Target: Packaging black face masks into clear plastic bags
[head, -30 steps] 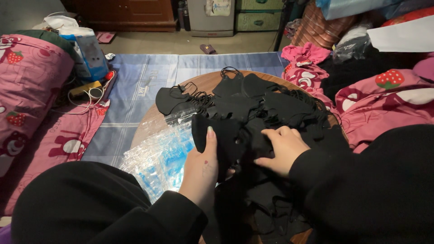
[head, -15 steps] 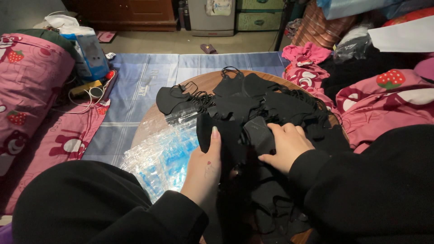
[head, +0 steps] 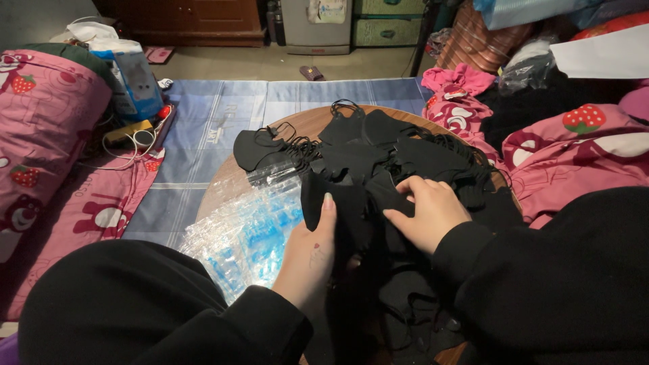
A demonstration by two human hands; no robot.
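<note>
- the left hand (head: 312, 260) stands on edge over the round wooden table (head: 223, 189), its thumb pressed on a black mask (head: 334, 206) that it pinches upright.
- the right hand (head: 427, 211) lies palm down just beside it, fingers curled onto the same mask's right edge, grasping the cloth.
- the mask is held between the two hands, at the near edge of a mask pile (head: 399, 159) that covers the middle and right of the table.
- one loose mask (head: 255, 149) lies apart at the pile's left, ear loops spread out.
- a heap of clear plastic bags (head: 247, 233) with blue print lies on the table's left part, touching the left hand's wrist side.
- both arms wear black sleeves (head: 169, 311); how the fingers behind the mask sit cannot be told.
- the table stands on a blue checked mat (head: 203, 128).
- pink pillows (head: 40, 128) with strawberry print lie at the left, more pink bedding (head: 581, 149) at the right.
- a tissue pack (head: 132, 81) and a white cable (head: 132, 145) lie near the left pillow.
- a slipper (head: 311, 71) lies on the floor beyond the mat.
</note>
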